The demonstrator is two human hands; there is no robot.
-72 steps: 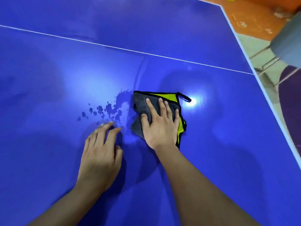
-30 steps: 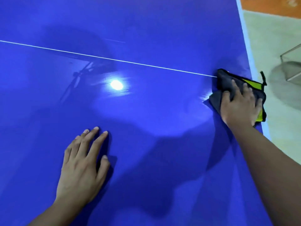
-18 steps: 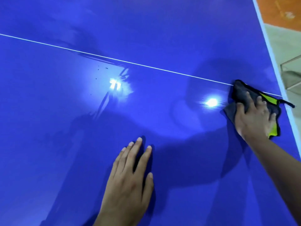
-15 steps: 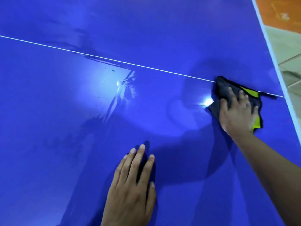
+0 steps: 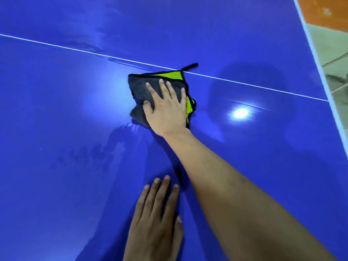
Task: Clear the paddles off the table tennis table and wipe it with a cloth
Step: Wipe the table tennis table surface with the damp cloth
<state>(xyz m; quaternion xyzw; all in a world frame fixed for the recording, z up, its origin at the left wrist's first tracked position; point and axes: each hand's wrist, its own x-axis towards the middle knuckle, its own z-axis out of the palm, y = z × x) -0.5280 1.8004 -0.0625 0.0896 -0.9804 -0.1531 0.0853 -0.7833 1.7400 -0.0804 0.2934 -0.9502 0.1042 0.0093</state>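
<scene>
Two bare hands lie on the blue table tennis table (image 5: 56, 113), both flat. The right hand (image 5: 166, 110) is palm-down on the cloth (image 5: 138, 86), fingers (image 5: 163, 87) straight and slightly spread, pointing toward 12 o'clock, with the thumb out toward 9 o'clock on the grey pile. There is no curl and no pinch, and the cloth is pressed under the palm. The cloth is folded, dark grey with black trim, and a lime-green face shows at its 12 and 3 o'clock edges. It sits near frame centre on the near side of the white line (image 5: 56, 46), its top corner reaching that line. Its black hanging loop (image 5: 190, 65) crosses the line, pointing to 2 o'clock. The left hand (image 5: 156, 221) rests at 6 o'clock of the cloth, well apart from it, palm on bare table, fingers straight and close together, holding nothing. The right forearm passes just beside it on its 3 o'clock side. Faint wet streaks (image 5: 116, 142) lie at 7 o'clock of the cloth. Lamp glare (image 5: 241, 113) sits at its 3 o'clock. Tiled floor (image 5: 331, 46) shows past the table edge, at 2 o'clock of the frame.
</scene>
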